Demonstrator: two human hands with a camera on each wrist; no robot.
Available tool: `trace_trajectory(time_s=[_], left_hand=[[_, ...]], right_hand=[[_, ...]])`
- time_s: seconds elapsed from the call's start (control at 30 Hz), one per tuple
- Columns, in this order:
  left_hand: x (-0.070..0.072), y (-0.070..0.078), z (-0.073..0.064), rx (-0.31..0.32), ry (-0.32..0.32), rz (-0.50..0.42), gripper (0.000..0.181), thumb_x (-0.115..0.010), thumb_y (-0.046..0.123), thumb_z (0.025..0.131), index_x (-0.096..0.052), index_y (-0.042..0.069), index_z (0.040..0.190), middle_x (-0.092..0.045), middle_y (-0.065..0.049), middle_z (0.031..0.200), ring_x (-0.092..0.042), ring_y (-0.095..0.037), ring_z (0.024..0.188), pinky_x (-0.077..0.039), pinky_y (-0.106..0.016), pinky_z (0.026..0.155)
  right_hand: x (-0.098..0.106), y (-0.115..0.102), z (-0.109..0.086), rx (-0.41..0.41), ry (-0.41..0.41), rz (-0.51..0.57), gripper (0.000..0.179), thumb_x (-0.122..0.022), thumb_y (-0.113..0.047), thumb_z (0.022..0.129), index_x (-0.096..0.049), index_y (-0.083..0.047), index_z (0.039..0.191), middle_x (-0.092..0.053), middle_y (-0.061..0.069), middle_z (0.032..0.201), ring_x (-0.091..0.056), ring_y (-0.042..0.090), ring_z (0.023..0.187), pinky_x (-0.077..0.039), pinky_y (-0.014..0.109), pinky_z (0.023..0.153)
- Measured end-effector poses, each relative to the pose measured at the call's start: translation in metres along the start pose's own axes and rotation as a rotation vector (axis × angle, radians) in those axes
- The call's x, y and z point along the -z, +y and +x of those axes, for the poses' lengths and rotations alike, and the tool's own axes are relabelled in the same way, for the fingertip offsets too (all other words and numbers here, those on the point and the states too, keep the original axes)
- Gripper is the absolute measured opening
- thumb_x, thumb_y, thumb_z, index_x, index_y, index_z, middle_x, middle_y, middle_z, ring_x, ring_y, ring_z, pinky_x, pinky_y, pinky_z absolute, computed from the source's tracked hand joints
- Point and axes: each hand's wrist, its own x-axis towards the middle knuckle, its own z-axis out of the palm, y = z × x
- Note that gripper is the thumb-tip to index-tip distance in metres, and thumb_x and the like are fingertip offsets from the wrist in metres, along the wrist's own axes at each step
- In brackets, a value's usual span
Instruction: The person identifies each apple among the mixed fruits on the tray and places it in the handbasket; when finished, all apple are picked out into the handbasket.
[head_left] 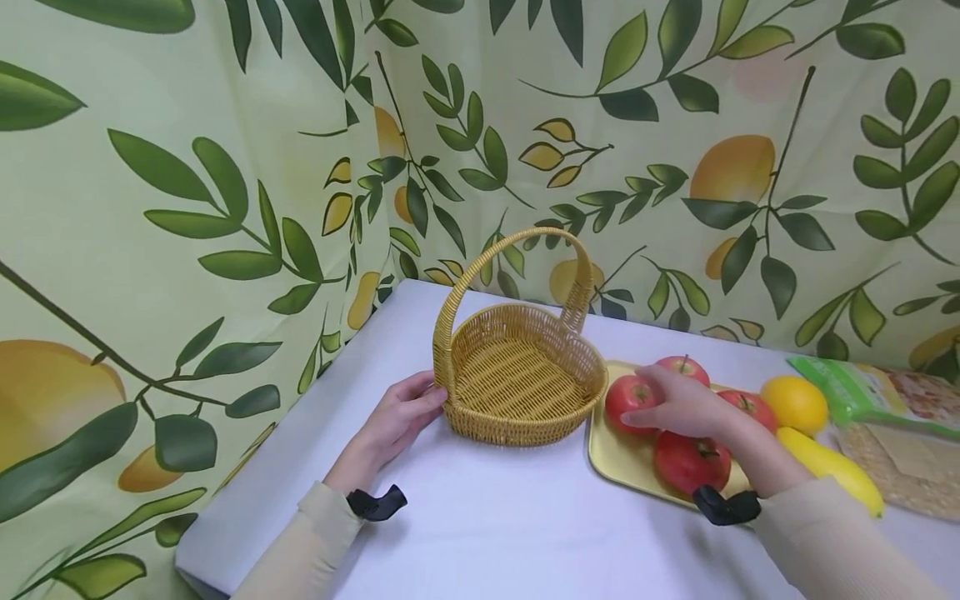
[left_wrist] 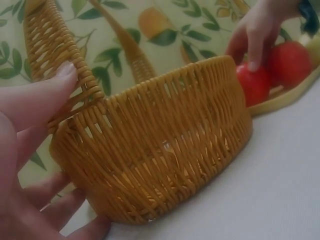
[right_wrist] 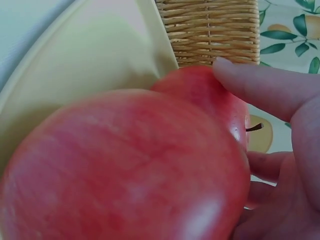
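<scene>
A woven wicker basket [head_left: 517, 429] with a tall arched handle stands upright on the white table. At its left side my left hand [head_left: 397, 417] holds it, the thumb [left_wrist: 55, 85] on the base of the handle and the other fingers along the outer wall. My right hand [head_left: 686, 404] reaches over the pale yellow tray [head_left: 611, 462], thumb and fingers around a red apple [head_left: 628, 400] beside the basket. In the right wrist view a large red fruit [right_wrist: 130, 165] partly covers that apple [right_wrist: 200, 92]. The basket holds nothing that shows.
More red fruit shares the tray: one apple [head_left: 686, 367] behind, another [head_left: 753, 407] to the right, and a larger red fruit [head_left: 692, 462] in front. An orange [head_left: 795, 404], a long yellow fruit [head_left: 832, 468] and plastic packages [head_left: 892, 454] lie at right. Leaf-printed cloth [head_left: 637, 167] hangs behind.
</scene>
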Motion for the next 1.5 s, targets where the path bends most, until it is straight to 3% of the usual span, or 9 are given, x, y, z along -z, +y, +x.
trace_trajectory(time_s=[0.1, 0.27, 0.53, 0.77, 0.97, 1.2, 1.5], left_hand=[[0.001, 0.000, 0.001, 0.004, -0.010, 0.015, 0.046, -0.060, 0.000, 0.100, -0.048, -0.013, 0.142, -0.042, -0.032, 0.149, -0.049, -0.037, 0.135, -0.046, -0.038, 0.109], [0.000, -0.001, 0.001, 0.033, 0.013, 0.016, 0.044, -0.061, 0.002, 0.100, -0.049, -0.014, 0.140, -0.035, -0.028, 0.156, -0.042, -0.039, 0.140, -0.042, -0.038, 0.113], [0.002, 0.000, 0.003, 0.078, 0.058, 0.070, 0.048, -0.066, 0.006, 0.100, -0.050, -0.014, 0.140, -0.044, -0.017, 0.153, -0.052, -0.029, 0.133, -0.044, -0.039, 0.111], [0.003, 0.001, 0.002, 0.088, 0.061, 0.084, 0.049, -0.067, 0.006, 0.099, -0.052, -0.011, 0.142, -0.048, -0.025, 0.149, -0.058, -0.023, 0.125, -0.047, -0.037, 0.108], [0.003, 0.001, 0.002, 0.068, 0.035, 0.071, 0.049, -0.068, 0.006, 0.099, -0.052, -0.010, 0.142, -0.049, -0.026, 0.149, -0.056, -0.024, 0.129, -0.046, -0.033, 0.108], [0.001, 0.000, 0.003, 0.062, 0.000, 0.045, 0.055, -0.069, 0.008, 0.098, -0.048, -0.011, 0.145, -0.044, -0.027, 0.153, -0.051, -0.031, 0.136, -0.044, -0.037, 0.111], [0.001, -0.001, 0.002, 0.058, 0.002, 0.041, 0.052, -0.068, 0.006, 0.098, -0.049, -0.012, 0.143, -0.046, -0.027, 0.152, -0.057, -0.023, 0.130, -0.045, -0.035, 0.109]], right_hand=[[0.001, -0.001, 0.002, -0.004, -0.010, 0.003, 0.100, -0.084, -0.051, 0.080, -0.038, 0.000, 0.153, -0.049, 0.030, 0.141, -0.046, 0.049, 0.122, -0.056, 0.063, 0.083], [0.002, -0.002, 0.006, -0.008, -0.025, 0.005, 0.102, -0.084, -0.052, 0.079, -0.037, -0.001, 0.153, -0.050, 0.029, 0.140, -0.047, 0.048, 0.122, -0.056, 0.062, 0.082], [0.002, 0.002, 0.008, 0.005, -0.013, -0.003, 0.101, -0.084, -0.055, 0.078, -0.040, -0.002, 0.152, -0.051, 0.028, 0.139, -0.048, 0.046, 0.120, -0.056, 0.061, 0.082], [0.008, 0.003, 0.005, 0.053, 0.035, 0.002, 0.098, -0.083, -0.057, 0.079, -0.045, 0.000, 0.148, -0.056, 0.025, 0.135, -0.052, 0.043, 0.119, -0.054, 0.060, 0.089], [0.013, 0.004, 0.001, 0.010, 0.025, 0.061, 0.102, -0.080, -0.064, 0.077, -0.043, -0.005, 0.151, -0.053, 0.025, 0.137, -0.050, 0.044, 0.121, -0.059, 0.053, 0.082], [0.018, 0.006, -0.006, -0.035, 0.027, 0.143, 0.102, -0.079, -0.065, 0.077, -0.040, -0.009, 0.152, -0.055, 0.023, 0.136, -0.053, 0.041, 0.120, -0.060, 0.046, 0.077], [0.021, 0.002, -0.012, -0.027, 0.036, 0.225, 0.098, -0.079, -0.060, 0.082, -0.036, -0.010, 0.154, -0.055, 0.022, 0.136, -0.056, 0.038, 0.116, -0.060, 0.044, 0.078]])
